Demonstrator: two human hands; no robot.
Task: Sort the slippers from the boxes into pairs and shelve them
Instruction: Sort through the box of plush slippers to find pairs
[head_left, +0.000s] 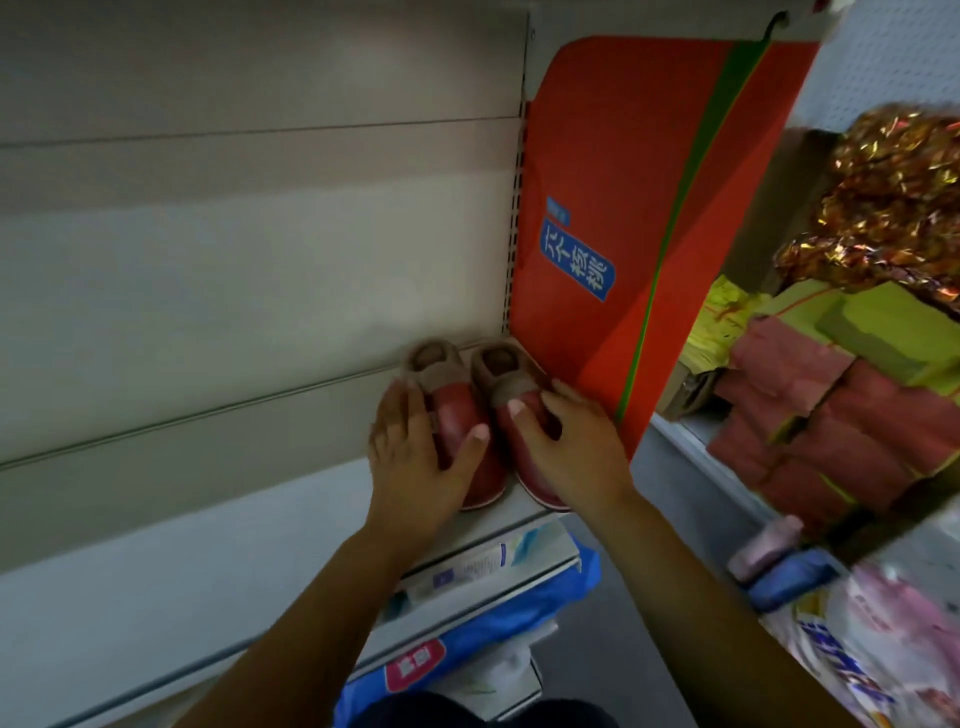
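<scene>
Two red slippers with brown fleece collars stand side by side at the right end of a pale shelf (218, 519), toes toward me. My left hand (415, 457) grips the left slipper (457, 410), fingers along its outer side and thumb across its toe. My right hand (566, 447) grips the right slipper (511, 384), fingers curled over its outer side and thumb on top. The slippers' sides touch each other.
A red end panel (623, 208) with a blue label and a green stripe walls off the shelf on the right. Beyond it lie stacked pink and green packs (831, 405) and gold foil (893, 197). Below the shelf edge sit blue packages (467, 639).
</scene>
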